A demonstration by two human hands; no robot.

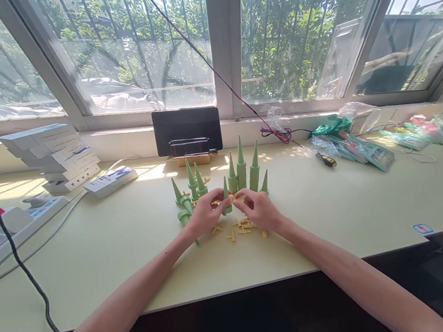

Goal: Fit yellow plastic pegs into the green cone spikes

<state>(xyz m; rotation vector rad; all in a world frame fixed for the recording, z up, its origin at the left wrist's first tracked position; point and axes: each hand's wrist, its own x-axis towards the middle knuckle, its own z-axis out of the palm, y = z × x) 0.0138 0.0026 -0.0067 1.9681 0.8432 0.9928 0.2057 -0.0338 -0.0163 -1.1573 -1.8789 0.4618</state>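
Observation:
Both my hands meet at the middle of the pale green table point(125, 248). My left hand point(204, 216) and my right hand point(258, 209) each pinch a small yellow piece point(230, 199) between their fingertips, and the two hands touch there. Just behind them stand several green cone-shaped pieces point(241, 169), some tall, some short. More small yellow pieces point(240, 227) lie scattered on the table under and between my wrists. A green ring-like piece point(183, 215) lies left of my left hand.
A dark phone on a stand point(187, 131) leans against the window sill. A stack of white boxes point(55, 156) and a power strip point(8, 230) with cables sit at the left. Plastic bags point(363, 146) and a small screwdriver point(325, 159) lie at the right.

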